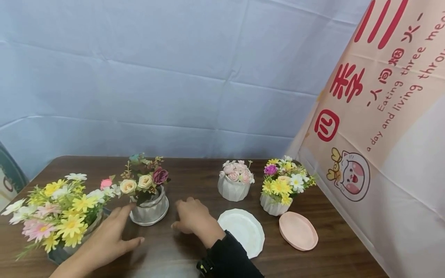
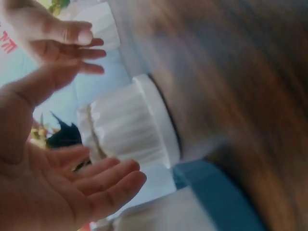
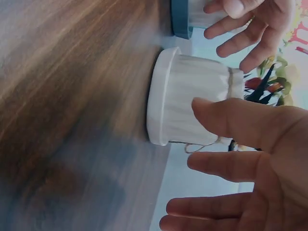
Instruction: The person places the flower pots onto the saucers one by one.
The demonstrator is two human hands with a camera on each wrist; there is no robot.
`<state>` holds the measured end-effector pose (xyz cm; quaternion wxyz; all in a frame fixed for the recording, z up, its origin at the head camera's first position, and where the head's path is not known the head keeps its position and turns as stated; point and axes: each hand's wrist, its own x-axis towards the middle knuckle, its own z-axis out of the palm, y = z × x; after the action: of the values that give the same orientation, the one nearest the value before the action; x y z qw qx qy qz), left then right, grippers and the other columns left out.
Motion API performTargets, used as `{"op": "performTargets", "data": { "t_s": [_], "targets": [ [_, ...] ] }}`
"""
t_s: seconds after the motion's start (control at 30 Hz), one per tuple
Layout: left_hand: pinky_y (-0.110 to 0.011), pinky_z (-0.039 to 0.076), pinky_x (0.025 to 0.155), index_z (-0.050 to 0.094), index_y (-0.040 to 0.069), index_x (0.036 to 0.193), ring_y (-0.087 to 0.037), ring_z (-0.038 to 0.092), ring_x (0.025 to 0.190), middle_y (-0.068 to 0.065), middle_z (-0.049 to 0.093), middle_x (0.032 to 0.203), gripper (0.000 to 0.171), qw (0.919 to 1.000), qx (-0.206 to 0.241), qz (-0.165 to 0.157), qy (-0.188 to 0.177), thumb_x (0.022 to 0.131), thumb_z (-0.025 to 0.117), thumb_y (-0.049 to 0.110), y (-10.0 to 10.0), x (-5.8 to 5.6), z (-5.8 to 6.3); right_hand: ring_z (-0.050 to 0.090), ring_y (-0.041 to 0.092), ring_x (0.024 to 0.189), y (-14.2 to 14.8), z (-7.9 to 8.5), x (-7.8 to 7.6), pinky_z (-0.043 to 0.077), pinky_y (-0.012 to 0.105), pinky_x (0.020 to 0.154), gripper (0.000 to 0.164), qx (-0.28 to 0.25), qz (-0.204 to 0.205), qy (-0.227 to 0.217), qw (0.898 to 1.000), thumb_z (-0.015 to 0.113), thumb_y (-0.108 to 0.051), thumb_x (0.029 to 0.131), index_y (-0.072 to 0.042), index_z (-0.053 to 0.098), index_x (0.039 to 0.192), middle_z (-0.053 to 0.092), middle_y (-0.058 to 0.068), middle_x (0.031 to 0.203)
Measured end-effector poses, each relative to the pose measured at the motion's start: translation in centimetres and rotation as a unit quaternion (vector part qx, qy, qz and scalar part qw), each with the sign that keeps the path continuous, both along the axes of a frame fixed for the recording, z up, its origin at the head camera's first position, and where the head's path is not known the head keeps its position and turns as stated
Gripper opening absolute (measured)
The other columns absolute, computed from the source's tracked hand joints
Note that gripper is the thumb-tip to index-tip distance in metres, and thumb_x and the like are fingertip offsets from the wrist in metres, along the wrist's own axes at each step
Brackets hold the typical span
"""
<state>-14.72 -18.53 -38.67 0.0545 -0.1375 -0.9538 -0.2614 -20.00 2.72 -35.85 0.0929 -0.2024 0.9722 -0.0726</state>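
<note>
A whitish pot [image 1: 149,210] of artificial roses stands on a round white saucer [image 1: 166,210] between my hands, with twine tied round its top [image 3: 233,86]. To its left and nearer, my left hand [image 1: 106,237] reaches out, fingers extended and thumb spread, its fingertips close to the pot. My right hand [image 1: 194,217] hovers on the pot's right side, a small gap away, holding nothing. The right wrist view shows its fingers and thumb apart beside the pot [image 3: 197,91]. Whether the left fingertips touch the pot, I cannot tell.
At left, a larger pot of yellow, white and pink daisies [image 1: 71,224] stands on a blue saucer [image 2: 207,187]. Rightward are a pink-rose pot [image 1: 234,189], a yellow-flower pot [image 1: 274,205], a white plate [image 1: 243,231] and a pink dish [image 1: 299,231]. A printed cloth [image 1: 389,116] hangs at right.
</note>
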Motion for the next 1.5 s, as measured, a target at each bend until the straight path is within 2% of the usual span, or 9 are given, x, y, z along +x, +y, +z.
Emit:
{"op": "performTargets", "data": {
  "t_s": [0.07, 0.17, 0.3, 0.6, 0.8, 0.97, 1.13, 1.37, 1.5],
  "targets": [
    [-0.056, 0.047, 0.078, 0.046, -0.002, 0.128, -0.040, 0.053, 0.102, -0.025, 0.049, 0.118, 0.084, 0.9996, -0.017, -0.023, -0.007, 0.067, 0.081, 0.042, -0.1, 0.1, 0.3, 0.052, 0.030, 0.109, 0.2, 0.2, 0.2, 0.048, 0.041, 0.079, 0.058, -0.002, 0.006, -0.002, 1.000, 0.075, -0.037, 0.077, -0.015, 0.057, 0.128, 0.054, 0.013, 0.119],
    [-0.051, 0.049, 0.076, 0.052, 0.003, 0.126, -0.035, 0.055, 0.100, -0.019, 0.050, 0.118, 0.079, 0.9971, -0.043, -0.048, -0.040, 0.066, 0.080, 0.045, -0.3, 0.2, 0.5, 0.051, 0.030, 0.109, 0.4, 0.4, 0.5, 0.048, 0.042, 0.079, 0.057, -0.004, 0.013, -0.010, 1.000, 0.075, -0.037, 0.077, -0.016, 0.057, 0.127, 0.054, 0.013, 0.118],
    [-0.049, 0.049, 0.074, 0.055, 0.006, 0.124, -0.036, 0.055, 0.100, -0.019, 0.049, 0.120, 0.075, 0.9932, -0.051, -0.066, -0.081, 0.066, 0.080, 0.047, -0.2, 0.3, 0.4, 0.052, 0.030, 0.108, 0.4, 0.4, 0.6, 0.047, 0.042, 0.079, 0.055, -0.004, 0.012, -0.017, 1.000, 0.074, -0.036, 0.078, -0.017, 0.058, 0.126, 0.055, 0.012, 0.117],
    [-0.050, 0.048, 0.076, 0.054, 0.005, 0.125, -0.036, 0.055, 0.102, -0.020, 0.050, 0.121, 0.074, 0.9934, -0.038, -0.072, -0.081, 0.067, 0.080, 0.044, 0.1, 0.2, 0.1, 0.051, 0.031, 0.110, 0.5, 0.2, 0.5, 0.047, 0.043, 0.081, 0.052, -0.014, 0.001, -0.033, 0.999, 0.074, -0.036, 0.079, -0.018, 0.059, 0.126, 0.055, 0.010, 0.117],
    [-0.050, 0.048, 0.078, 0.055, 0.007, 0.123, -0.035, 0.053, 0.106, -0.019, 0.049, 0.124, 0.072, 0.9931, -0.025, -0.070, -0.091, 0.067, 0.080, 0.043, 0.7, 0.2, 0.0, 0.052, 0.030, 0.108, 0.9, 0.0, 0.4, 0.047, 0.042, 0.079, 0.053, -0.011, 0.007, -0.016, 1.000, 0.073, -0.037, 0.078, -0.017, 0.059, 0.126, 0.055, 0.010, 0.117],
    [-0.050, 0.047, 0.081, 0.056, 0.007, 0.122, -0.034, 0.052, 0.109, -0.016, 0.050, 0.125, 0.070, 0.9945, -0.016, -0.072, -0.074, 0.067, 0.080, 0.043, 1.5, 0.2, 0.0, 0.053, 0.030, 0.106, 1.6, 0.1, 0.4, 0.048, 0.042, 0.079, 0.053, -0.016, 0.010, -0.002, 1.000, 0.073, -0.037, 0.078, -0.016, 0.059, 0.125, 0.057, 0.011, 0.115],
    [-0.047, 0.048, 0.079, 0.057, 0.007, 0.119, -0.029, 0.055, 0.103, -0.010, 0.053, 0.118, 0.067, 0.9949, -0.017, -0.085, -0.050, 0.067, 0.080, 0.042, 2.3, 0.1, -0.4, 0.053, 0.032, 0.107, 2.7, 0.3, 0.3, 0.047, 0.043, 0.080, 0.052, -0.027, 0.008, -0.007, 1.000, 0.073, -0.034, 0.079, -0.014, 0.059, 0.125, 0.056, 0.011, 0.115],
    [-0.046, 0.048, 0.077, 0.058, 0.008, 0.118, -0.029, 0.056, 0.101, -0.010, 0.053, 0.117, 0.064, 0.9961, -0.008, -0.081, -0.035, 0.067, 0.081, 0.037, 4.3, -0.3, -0.5, 0.052, 0.033, 0.107, 5.0, -0.1, -0.3, 0.047, 0.042, 0.080, 0.053, -0.036, -0.005, -0.010, 0.999, 0.073, -0.033, 0.079, -0.011, 0.058, 0.125, 0.056, 0.013, 0.114],
    [-0.046, 0.048, 0.077, 0.058, 0.006, 0.118, -0.028, 0.056, 0.098, -0.008, 0.053, 0.112, 0.062, 0.9953, -0.005, -0.096, -0.016, 0.067, 0.081, 0.034, 5.1, -0.6, -0.6, 0.052, 0.032, 0.108, 6.5, -0.4, -0.7, 0.046, 0.041, 0.082, 0.052, -0.053, -0.006, -0.018, 0.998, 0.073, -0.030, 0.080, -0.009, 0.058, 0.125, 0.057, 0.013, 0.114]
  ]
}}
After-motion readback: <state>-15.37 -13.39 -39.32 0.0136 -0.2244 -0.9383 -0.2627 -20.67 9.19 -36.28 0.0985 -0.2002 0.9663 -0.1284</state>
